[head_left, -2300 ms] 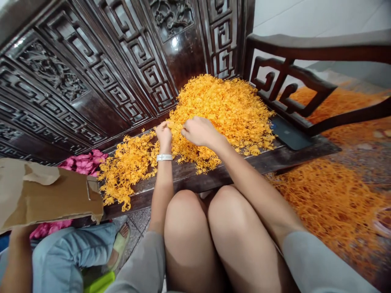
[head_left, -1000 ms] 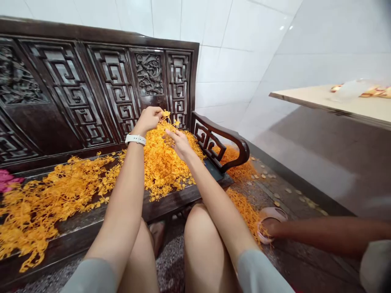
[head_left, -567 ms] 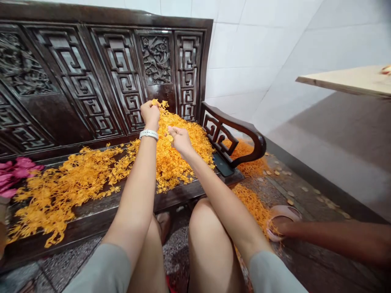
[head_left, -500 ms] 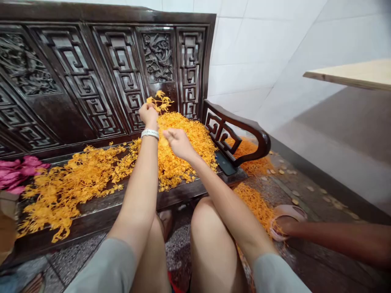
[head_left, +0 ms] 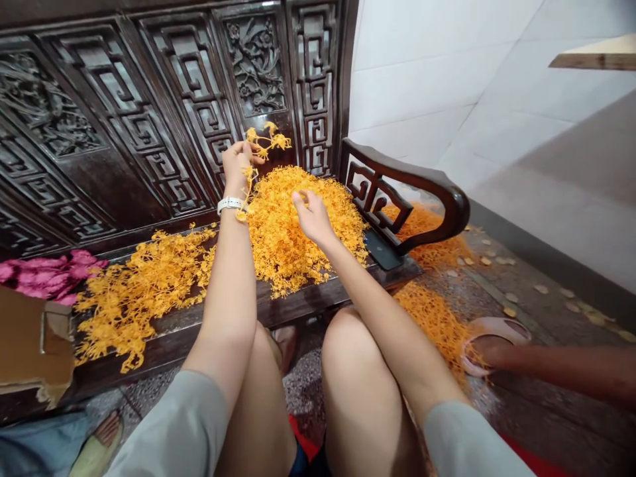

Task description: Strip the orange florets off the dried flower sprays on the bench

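Note:
My left hand [head_left: 238,162], with a white band on its wrist, pinches a yellow-orange artificial flower sprig [head_left: 271,140] above the bench seat. Several small blossoms stick out to the right of the fingers, and another strand [head_left: 247,192] hangs down beside the wrist. Lower and to the right is my right hand [head_left: 313,215], fingers a little apart and loosely curled, with nothing visible in them. It hovers in front of a large heap of the same yellow-orange sprigs [head_left: 283,245]. A looser spread of sprigs [head_left: 149,271] lies left of my left forearm.
The dark carved bench has a curved armrest [head_left: 432,179] on the right, with a dark phone [head_left: 382,250] beside it. Pink pieces [head_left: 50,275] and a cardboard box [head_left: 34,344] are at left. Orange strands [head_left: 427,318] cover floor near another person's foot [head_left: 489,351].
The view has shifted, so the bench sits differently. My left hand still holds the sprig, with a strand now hanging by the wrist. My right hand has moved away from it, its fingers loosened.

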Tool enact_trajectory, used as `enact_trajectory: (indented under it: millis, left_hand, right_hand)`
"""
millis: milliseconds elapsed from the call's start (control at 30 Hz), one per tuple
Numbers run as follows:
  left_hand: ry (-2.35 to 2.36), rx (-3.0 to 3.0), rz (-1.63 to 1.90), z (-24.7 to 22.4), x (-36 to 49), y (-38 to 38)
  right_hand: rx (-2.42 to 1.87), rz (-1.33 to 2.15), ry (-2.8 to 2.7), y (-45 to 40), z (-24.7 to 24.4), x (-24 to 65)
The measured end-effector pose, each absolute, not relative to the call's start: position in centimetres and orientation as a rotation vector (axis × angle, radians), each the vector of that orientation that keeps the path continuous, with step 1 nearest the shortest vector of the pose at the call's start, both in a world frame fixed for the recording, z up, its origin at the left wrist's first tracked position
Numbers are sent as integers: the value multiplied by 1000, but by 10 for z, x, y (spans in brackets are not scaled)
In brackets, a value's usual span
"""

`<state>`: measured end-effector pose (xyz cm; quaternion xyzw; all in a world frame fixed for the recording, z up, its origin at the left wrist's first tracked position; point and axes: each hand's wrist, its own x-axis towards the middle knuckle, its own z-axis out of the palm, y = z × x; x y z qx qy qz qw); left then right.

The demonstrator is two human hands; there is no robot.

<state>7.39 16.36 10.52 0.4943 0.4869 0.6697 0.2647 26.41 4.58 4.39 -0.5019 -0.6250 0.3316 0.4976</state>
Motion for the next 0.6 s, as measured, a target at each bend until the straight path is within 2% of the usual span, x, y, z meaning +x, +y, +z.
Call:
enact_trajectory:
  millis: [100, 300, 400, 600]
  left_hand:
    - [1286, 1504, 1681, 99, 111, 156]
    - [1078, 1932, 1348, 80, 182, 138]
    - [1094, 1862, 1507, 76, 182, 139]
    - [1306, 1631, 1917, 84, 158, 148]
  right_hand:
    - [-1056, 895, -1439, 44, 46, 258]
    - [-1031, 880, -1321, 52, 37, 262]
    - [-1046, 689, -1428, 48, 37, 277]
    - [-1103, -6, -1999, 25, 65, 285]
